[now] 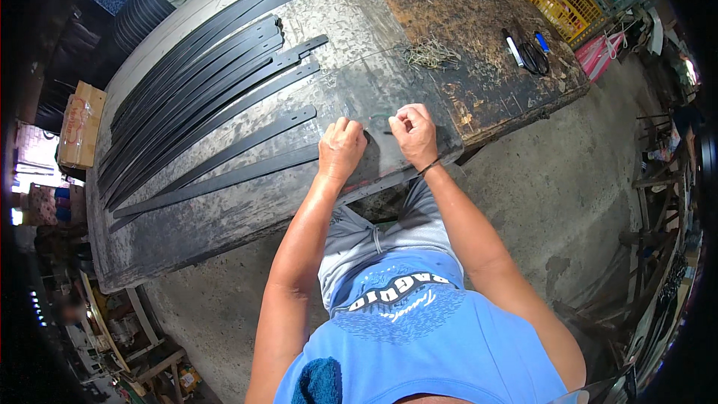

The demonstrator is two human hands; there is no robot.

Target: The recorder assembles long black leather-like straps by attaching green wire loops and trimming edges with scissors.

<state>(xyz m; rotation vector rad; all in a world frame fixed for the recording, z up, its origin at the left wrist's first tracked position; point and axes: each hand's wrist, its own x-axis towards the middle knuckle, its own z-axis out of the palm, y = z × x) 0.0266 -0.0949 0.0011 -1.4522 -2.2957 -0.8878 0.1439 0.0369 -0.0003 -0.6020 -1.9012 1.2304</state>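
Both bare forearms are being extended forward from the lower edge. The left hand (342, 149) is being held curled, knuckles up. The right hand (413, 133) is being kept fisted just beside it, apart.

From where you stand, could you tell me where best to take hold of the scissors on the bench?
Grip the scissors by the looped handles at their near end, coming from the bench's near-right edge. They lie flat between two markers, so a pinch from above through the loops looks safest; which way the blades face is hard to tell.
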